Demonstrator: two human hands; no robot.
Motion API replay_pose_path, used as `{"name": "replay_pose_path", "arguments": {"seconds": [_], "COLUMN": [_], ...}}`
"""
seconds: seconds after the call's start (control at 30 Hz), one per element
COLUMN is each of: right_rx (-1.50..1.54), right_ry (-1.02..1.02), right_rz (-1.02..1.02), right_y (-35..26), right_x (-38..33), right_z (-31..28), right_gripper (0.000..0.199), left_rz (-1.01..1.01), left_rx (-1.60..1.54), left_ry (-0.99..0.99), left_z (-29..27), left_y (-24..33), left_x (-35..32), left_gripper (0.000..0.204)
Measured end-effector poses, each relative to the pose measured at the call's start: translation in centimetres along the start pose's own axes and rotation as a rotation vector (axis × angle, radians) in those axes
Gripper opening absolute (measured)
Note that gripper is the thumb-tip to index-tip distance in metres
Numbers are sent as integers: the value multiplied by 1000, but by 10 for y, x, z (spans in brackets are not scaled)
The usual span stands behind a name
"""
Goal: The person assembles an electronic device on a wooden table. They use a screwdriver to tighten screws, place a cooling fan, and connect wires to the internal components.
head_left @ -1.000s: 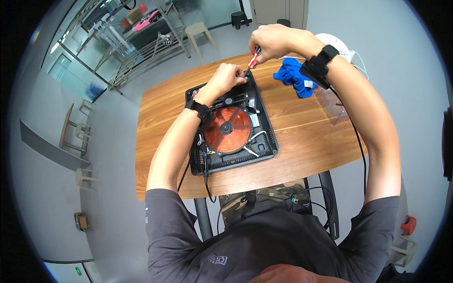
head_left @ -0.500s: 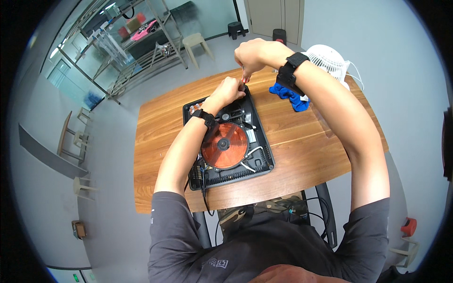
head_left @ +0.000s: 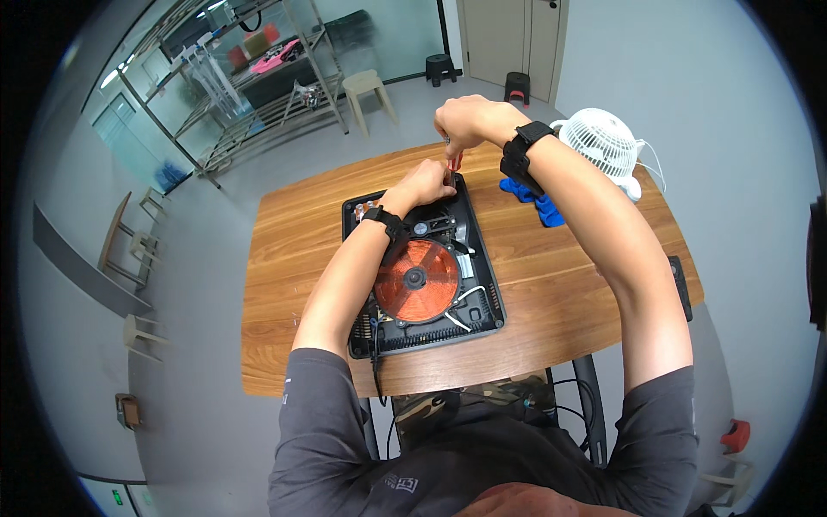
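An opened induction cooker lies on the wooden table; its black housing point(head_left: 487, 302) holds a round copper coil point(head_left: 431, 293) and several wires. At the housing's far right corner, my right hand point(head_left: 469, 121) grips the red handle of a screwdriver point(head_left: 455, 161) from above, the tool standing roughly upright. My left hand point(head_left: 424, 183) is closed at the same corner, its fingertips pinched near the screwdriver's lower end. What those fingertips hold, if anything, is hidden. The screwdriver's tip is also too small to make out.
Beyond my right forearm stands a white fan point(head_left: 600, 142), with a crumpled blue cloth point(head_left: 548, 212) under that arm. A dark flat object point(head_left: 680, 287) lies at the table's right edge. A black cord point(head_left: 376, 370) hangs over the near edge. A metal rack point(head_left: 258, 103) and a beige stool point(head_left: 366, 90) stand behind.
The whole view has shifted, so the table and cooker appear lower. Both hands stay at the far right corner, and the screwdriver's red handle shows more plainly below my right hand.
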State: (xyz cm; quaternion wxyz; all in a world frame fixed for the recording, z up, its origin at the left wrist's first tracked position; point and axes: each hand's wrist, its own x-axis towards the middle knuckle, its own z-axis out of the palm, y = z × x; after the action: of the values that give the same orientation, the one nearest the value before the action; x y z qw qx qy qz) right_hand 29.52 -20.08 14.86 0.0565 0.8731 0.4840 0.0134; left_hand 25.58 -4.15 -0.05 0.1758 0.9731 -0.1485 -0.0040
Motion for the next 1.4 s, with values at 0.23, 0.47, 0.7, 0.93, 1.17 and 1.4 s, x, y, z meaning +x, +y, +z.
{"name": "replay_pose_path", "arguments": {"seconds": [0.23, 0.47, 0.7, 0.93, 1.17, 1.4], "right_rx": [1, -18, -18, 15, 71, 70], "right_ry": [-46, -101, -102, -147, -233, -69], "right_rz": [39, 66, 49, 121, 103, 79], "right_y": [-1, -4, -4, -9, -12, -12], "right_x": [3, 8, 14, 17, 19, 10], "right_z": [-5, -6, -2, -3, -15, -5], "right_gripper": [47, 48, 49, 42, 48, 39], "left_rz": [17, 23, 5, 85, 65, -43], "left_rx": [-6, 8, -24, -132, -118, -110], "left_ry": [1, 10, 29, 46, 163, 146], "left_z": [0, 1, 4, -7, -8, -12], "left_y": [-2, 1, -1, 1, 0, 5], "left_x": [-2, -2, -2, -3, -7, -7], "left_gripper": [22, 19, 17, 26, 32, 37]}}
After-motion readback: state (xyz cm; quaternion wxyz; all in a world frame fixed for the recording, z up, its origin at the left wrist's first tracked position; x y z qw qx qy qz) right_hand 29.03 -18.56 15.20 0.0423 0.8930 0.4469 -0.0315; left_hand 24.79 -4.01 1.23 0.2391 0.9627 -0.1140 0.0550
